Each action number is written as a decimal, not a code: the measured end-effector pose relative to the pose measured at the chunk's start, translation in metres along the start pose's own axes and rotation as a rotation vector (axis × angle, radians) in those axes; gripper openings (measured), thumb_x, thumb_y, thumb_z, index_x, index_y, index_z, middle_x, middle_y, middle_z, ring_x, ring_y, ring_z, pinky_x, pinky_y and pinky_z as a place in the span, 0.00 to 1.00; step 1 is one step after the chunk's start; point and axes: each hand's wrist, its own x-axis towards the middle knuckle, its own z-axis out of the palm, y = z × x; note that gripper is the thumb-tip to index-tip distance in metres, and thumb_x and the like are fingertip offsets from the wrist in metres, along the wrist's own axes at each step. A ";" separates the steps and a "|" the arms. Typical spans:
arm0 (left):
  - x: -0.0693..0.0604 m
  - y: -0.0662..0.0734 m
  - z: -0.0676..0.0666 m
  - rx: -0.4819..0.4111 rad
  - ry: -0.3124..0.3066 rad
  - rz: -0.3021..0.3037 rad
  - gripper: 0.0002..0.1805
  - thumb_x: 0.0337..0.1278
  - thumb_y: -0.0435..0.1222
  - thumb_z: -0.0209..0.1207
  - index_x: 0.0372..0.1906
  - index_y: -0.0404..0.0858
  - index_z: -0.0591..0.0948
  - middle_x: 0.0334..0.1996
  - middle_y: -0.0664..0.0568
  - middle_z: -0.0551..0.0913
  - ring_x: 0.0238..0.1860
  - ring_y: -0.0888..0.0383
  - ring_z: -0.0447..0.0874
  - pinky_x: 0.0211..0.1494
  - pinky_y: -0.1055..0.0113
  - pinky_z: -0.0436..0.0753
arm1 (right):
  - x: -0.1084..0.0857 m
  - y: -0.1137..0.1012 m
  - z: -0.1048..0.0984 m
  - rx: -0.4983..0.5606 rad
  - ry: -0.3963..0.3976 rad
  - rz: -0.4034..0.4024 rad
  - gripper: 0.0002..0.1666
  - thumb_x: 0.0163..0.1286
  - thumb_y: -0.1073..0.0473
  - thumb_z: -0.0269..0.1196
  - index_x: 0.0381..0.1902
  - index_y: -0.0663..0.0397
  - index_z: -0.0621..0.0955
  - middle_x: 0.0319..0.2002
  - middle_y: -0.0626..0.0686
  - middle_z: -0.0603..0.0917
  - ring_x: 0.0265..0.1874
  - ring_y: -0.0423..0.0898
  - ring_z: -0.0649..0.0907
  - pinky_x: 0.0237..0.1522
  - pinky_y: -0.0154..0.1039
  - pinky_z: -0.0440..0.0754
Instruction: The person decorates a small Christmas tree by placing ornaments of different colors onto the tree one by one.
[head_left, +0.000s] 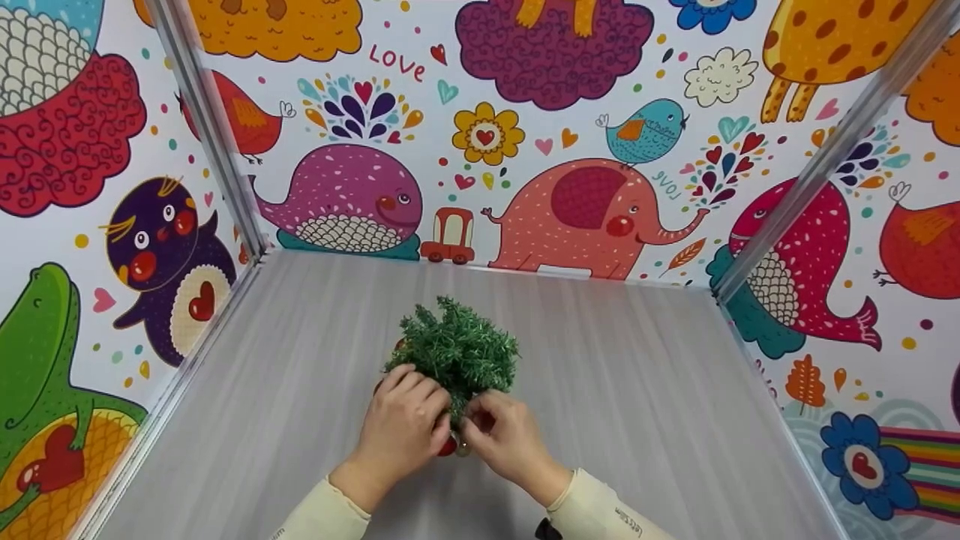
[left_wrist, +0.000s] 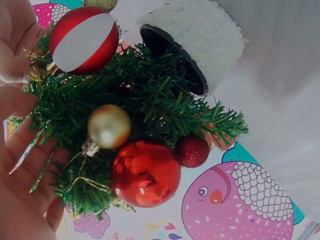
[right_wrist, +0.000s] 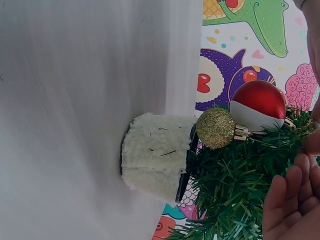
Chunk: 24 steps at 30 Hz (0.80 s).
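Note:
A small green Christmas tree (head_left: pixel 459 345) stands on the table in front of me, its white fleecy pot (right_wrist: pixel 155 152) showing in the wrist views. My left hand (head_left: pixel 405 412) grips branches on the tree's near left side with bent fingers. On the near right, my right hand (head_left: pixel 506 435) pinches thin gold string by a gold glitter bauble (right_wrist: pixel 215 127); the exact pinch point is partly hidden. A red-and-white striped bauble (left_wrist: pixel 85 40) hangs beside it. A shiny red bauble (left_wrist: pixel 146 172), a matte gold bauble (left_wrist: pixel 109 126) and a small dark red bauble (left_wrist: pixel 192 150) hang on the left side.
The grey wood-grain table (head_left: pixel 637 390) extends around the tree. Cartoon-printed walls (head_left: pixel 517 135) enclose its back and both sides, with metal posts (head_left: pixel 217 127) at the corners. A small black object (head_left: pixel 547 529) lies near my right sleeve.

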 end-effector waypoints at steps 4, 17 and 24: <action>-0.001 0.000 0.001 -0.008 0.002 0.007 0.06 0.37 0.34 0.67 0.25 0.42 0.81 0.27 0.53 0.83 0.34 0.51 0.82 0.58 0.51 0.75 | 0.000 -0.001 0.000 -0.006 0.008 -0.009 0.13 0.57 0.69 0.67 0.28 0.42 0.80 0.26 0.37 0.76 0.22 0.33 0.74 0.23 0.27 0.73; -0.002 -0.001 -0.001 -0.013 -0.044 -0.004 0.06 0.39 0.36 0.67 0.27 0.44 0.80 0.29 0.54 0.82 0.35 0.51 0.81 0.60 0.51 0.73 | -0.001 -0.002 -0.005 0.040 0.010 -0.023 0.12 0.62 0.68 0.67 0.31 0.42 0.81 0.28 0.37 0.77 0.22 0.34 0.75 0.23 0.28 0.75; -0.002 -0.002 -0.002 -0.018 -0.033 0.001 0.10 0.38 0.39 0.69 0.28 0.43 0.81 0.31 0.53 0.82 0.37 0.51 0.81 0.60 0.51 0.73 | -0.003 0.003 -0.012 0.046 -0.005 -0.013 0.09 0.63 0.66 0.66 0.35 0.44 0.82 0.31 0.39 0.79 0.24 0.35 0.77 0.24 0.29 0.77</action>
